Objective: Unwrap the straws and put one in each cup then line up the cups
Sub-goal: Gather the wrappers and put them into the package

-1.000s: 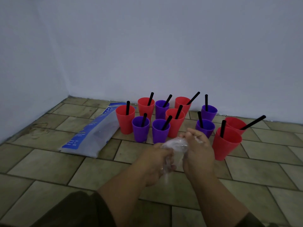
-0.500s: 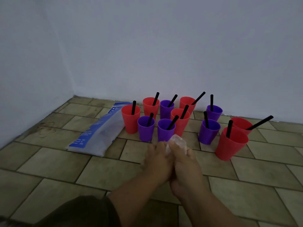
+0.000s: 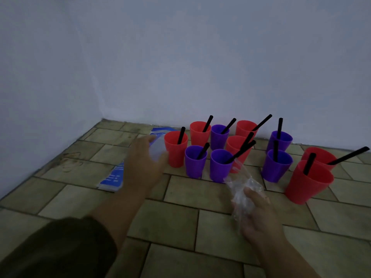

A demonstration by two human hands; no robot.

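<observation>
Floor [image 3: 200,193]: tan tiles running to a pale wall [image 3: 200,57] at the far side. A blue-and-white plastic bag [image 3: 112,177] lies flat on the tiles at the left, with its far end beside the leftmost cup.

Cups: six red cups [image 3: 176,155] and five purple cups [image 3: 195,165] stand upright on the floor near the wall. They form a loose cluster of seven at centre and a group of four at the right (not in one line). Each cup holds one black straw [image 3: 349,155], and all of them lean against the rims.

My left hand [image 3: 143,163] is stretched out over the bag with the fingers spread and nothing gripped, the fingertips close to the leftmost red cup. The frame is blurred here, so I cannot tell whether it touches the bag. A dark sleeve [image 3: 60,247] covers that forearm.

My right hand [image 3: 259,215] is low in front of the purple cups, with its fingers curled around a crumpled clear wrapper [image 3: 241,185].
</observation>
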